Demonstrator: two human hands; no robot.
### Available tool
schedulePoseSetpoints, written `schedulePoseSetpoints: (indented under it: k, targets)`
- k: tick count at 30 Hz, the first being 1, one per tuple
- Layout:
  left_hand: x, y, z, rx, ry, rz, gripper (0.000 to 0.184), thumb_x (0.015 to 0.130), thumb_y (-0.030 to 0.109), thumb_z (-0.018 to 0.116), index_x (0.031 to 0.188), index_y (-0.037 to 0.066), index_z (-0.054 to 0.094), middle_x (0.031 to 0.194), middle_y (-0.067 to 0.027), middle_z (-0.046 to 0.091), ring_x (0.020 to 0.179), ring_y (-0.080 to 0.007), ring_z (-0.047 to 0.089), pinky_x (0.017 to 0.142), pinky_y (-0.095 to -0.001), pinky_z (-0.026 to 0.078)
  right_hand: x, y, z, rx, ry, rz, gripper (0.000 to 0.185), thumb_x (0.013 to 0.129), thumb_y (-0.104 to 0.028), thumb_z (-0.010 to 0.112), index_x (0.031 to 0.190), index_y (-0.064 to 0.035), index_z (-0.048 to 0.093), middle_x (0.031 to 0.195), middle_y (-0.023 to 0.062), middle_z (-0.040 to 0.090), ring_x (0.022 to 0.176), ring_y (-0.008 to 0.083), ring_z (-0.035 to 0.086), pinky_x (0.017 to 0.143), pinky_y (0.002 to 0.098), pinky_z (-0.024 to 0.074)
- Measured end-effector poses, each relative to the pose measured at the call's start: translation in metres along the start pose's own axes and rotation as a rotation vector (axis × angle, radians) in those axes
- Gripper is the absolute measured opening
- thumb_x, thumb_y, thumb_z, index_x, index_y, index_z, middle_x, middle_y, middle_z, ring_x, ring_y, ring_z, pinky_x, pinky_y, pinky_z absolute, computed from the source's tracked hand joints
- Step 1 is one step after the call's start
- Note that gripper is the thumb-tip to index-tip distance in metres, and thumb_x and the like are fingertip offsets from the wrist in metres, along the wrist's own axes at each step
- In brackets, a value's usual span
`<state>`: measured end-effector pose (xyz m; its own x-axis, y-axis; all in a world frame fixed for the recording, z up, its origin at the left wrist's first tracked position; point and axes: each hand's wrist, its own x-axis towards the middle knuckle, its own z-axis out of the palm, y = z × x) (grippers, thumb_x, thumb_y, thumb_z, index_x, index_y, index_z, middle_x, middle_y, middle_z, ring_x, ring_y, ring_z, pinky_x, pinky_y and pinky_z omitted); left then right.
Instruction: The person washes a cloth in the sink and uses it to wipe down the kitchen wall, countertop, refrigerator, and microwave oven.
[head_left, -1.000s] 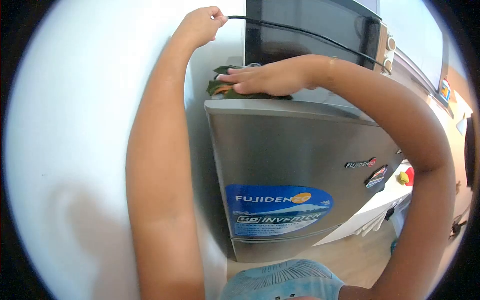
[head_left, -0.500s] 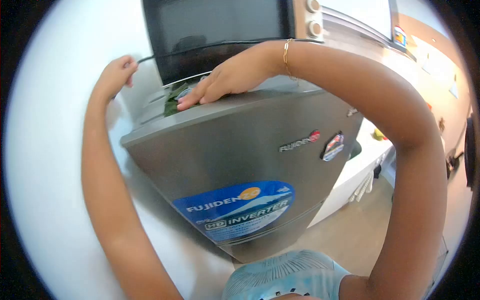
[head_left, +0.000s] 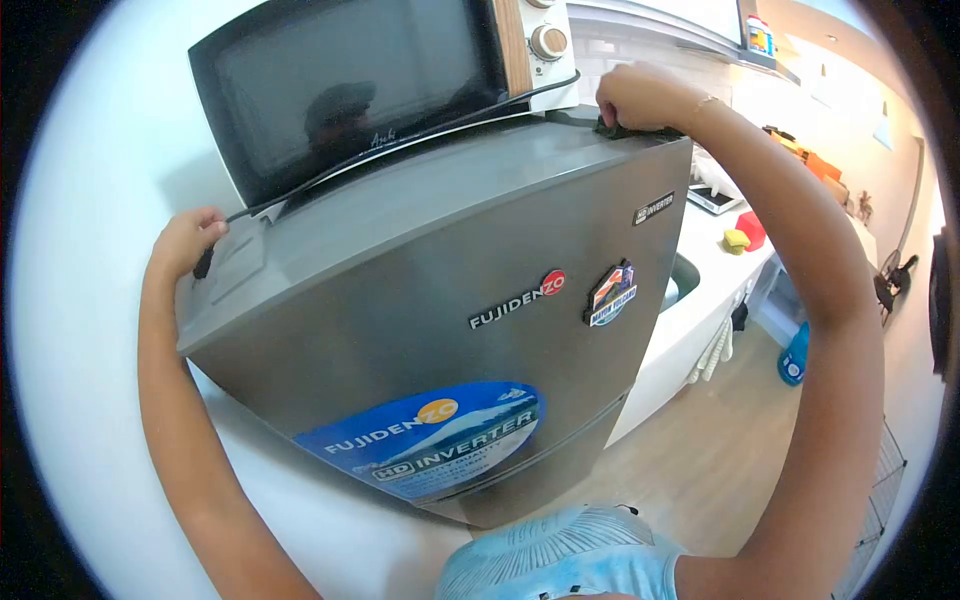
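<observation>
Black cord held at the left, dark green cloth pressed at the far corner

The black cord (head_left: 530,95) is held at the left end of the refrigerator (head_left: 400,310) by the left hand (head_left: 188,243); the grip is kept narrow, with thumb and fingers closed on it. A short black piece is seen hanging just below that hand. From there the cord is stretched across the lower front of the microwave (head_left: 360,90), up to the control panel beside the knob (head_left: 549,42).

The dark green cloth (head_left: 612,130) is found on the top of the refrigerator, at the right front corner. It is mostly covered by the right hand (head_left: 650,98), whose fingers are bent down upon it; whether the cloth is pinched or only pressed by this grip cannot be told. A thin bracelet (head_left: 708,101) is worn at the right wrist.

The microwave is set on the refrigerator, behind the bare front strip of its top. The refrigerator door is marked with a blue sticker (head_left: 430,435) low down and a magnet (head_left: 612,295) higher up. Beyond it, a yellow sponge (head_left: 736,240) is placed beside a red object (head_left: 751,229) on the white tabletop (head_left: 712,258).
</observation>
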<state>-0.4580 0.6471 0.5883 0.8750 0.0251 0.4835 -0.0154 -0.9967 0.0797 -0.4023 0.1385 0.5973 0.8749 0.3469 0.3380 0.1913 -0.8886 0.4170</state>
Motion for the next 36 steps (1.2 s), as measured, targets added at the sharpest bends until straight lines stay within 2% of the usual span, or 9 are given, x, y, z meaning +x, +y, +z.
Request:
schedulePoseSetpoints:
  k: [5,10,15,21,23,25,28,34,36]
  targets:
    - [0.006,-0.023,0.015,0.122,0.132,0.216,0.015,0.08,0.013,0.058,0.083,0.0,0.063,0.067,-0.0063,0.059,0.067,-0.0174,0.056,0.065,-0.0329,0.045,0.041,-0.038,0.011,0.234,0.094,-0.4,0.032,0.074,-0.009,0.051,0.101,-0.0088,0.067,0.098,0.0155,0.064,0.091,0.0304,0.06,0.084,0.0371,0.0449]
    - [-0.001,-0.004,0.009,-0.227,-0.087,-0.142,0.013,0.08,0.009,0.056,0.083,-0.002,0.063,0.062,-0.0061,0.057,0.057,-0.0149,0.054,0.053,-0.0293,0.045,0.038,-0.131,-0.036,0.645,0.115,-0.768,0.033,0.078,-0.009,0.051,0.109,-0.0101,0.064,0.111,0.0123,0.062,0.103,0.0265,0.056,0.092,0.0322,0.0407]
    - [0.001,-0.007,0.014,-0.225,-0.069,-0.085,0.017,0.082,0.015,0.058,0.081,-0.002,0.062,0.062,-0.0062,0.057,0.056,-0.0151,0.054,0.053,-0.0298,0.045,0.018,-0.179,-0.065,1.122,-0.145,-1.07,0.03,0.084,-0.014,0.053,0.112,-0.0138,0.063,0.119,0.0094,0.056,0.111,0.0228,0.05,0.096,0.0338,0.0374]
    - [0.003,-0.001,0.01,-0.084,-0.137,-0.167,0.038,0.084,0.037,0.057,0.077,0.0,0.065,0.064,-0.0101,0.059,0.059,-0.0202,0.057,0.059,-0.034,0.046,0.034,-0.125,-0.062,0.324,0.123,-0.69,0.029,0.075,-0.013,0.057,0.103,-0.0127,0.067,0.102,0.0112,0.063,0.099,0.0286,0.057,0.089,0.0375,0.0429]
    - [0.0,0.017,0.001,-0.013,-0.129,-0.183,0.037,0.084,0.037,0.057,0.085,0.001,0.065,0.069,-0.012,0.061,0.065,-0.0232,0.059,0.063,-0.035,0.047,0.037,-0.095,-0.072,0.653,0.326,-0.469,0.032,0.071,-0.009,0.059,0.102,-0.0147,0.067,0.091,0.0105,0.065,0.085,0.0232,0.061,0.079,0.0345,0.0476]
    - [0.002,0.014,0.006,0.052,-0.132,-0.198,0.038,0.084,0.037,0.057,0.093,0.001,0.066,0.073,-0.0139,0.063,0.07,-0.0262,0.06,0.067,-0.036,0.047,0.072,-0.074,-0.08,0.913,0.828,-0.276,0.034,0.076,-0.015,0.06,0.109,-0.0161,0.063,0.091,0.0112,0.065,0.085,0.0201,0.061,0.075,0.0312,0.0494]
    - [0.014,-0.003,0.021,0.014,0.231,0.038,0.045,0.085,0.035,0.056,0.116,0.002,0.057,0.087,-0.0156,0.065,0.081,-0.0301,0.06,0.075,-0.0374,0.046,0.113,-0.076,-0.082,0.648,1.353,0.041,0.035,0.078,-0.014,0.052,0.112,-0.0111,0.06,0.106,0.0178,0.059,0.094,0.0371,0.058,0.087,0.0406,0.0452]
    - [0.019,0.008,0.018,-0.353,0.022,0.061,0.049,0.087,0.021,0.055,0.13,0.001,0.042,0.081,-0.0117,0.061,0.071,-0.0195,0.058,0.068,-0.0311,0.047,0.148,-0.123,-0.063,0.431,1.248,0.079,0.028,0.079,-0.01,0.051,0.104,0.0015,0.057,0.113,0.0218,0.052,0.112,0.0341,0.048,0.092,0.0417,0.0413]
    - [0.015,0.017,0.009,-0.363,-0.029,0.056,0.049,0.087,0.019,0.055,0.13,0.001,0.042,0.079,-0.01,0.06,0.069,-0.0166,0.057,0.066,-0.0295,0.047,0.121,-0.168,-0.081,0.166,0.935,-0.185,0.031,0.079,-0.009,0.054,0.109,-0.0004,0.055,0.122,0.0195,0.049,0.115,0.0308,0.047,0.094,0.0377,0.0424]
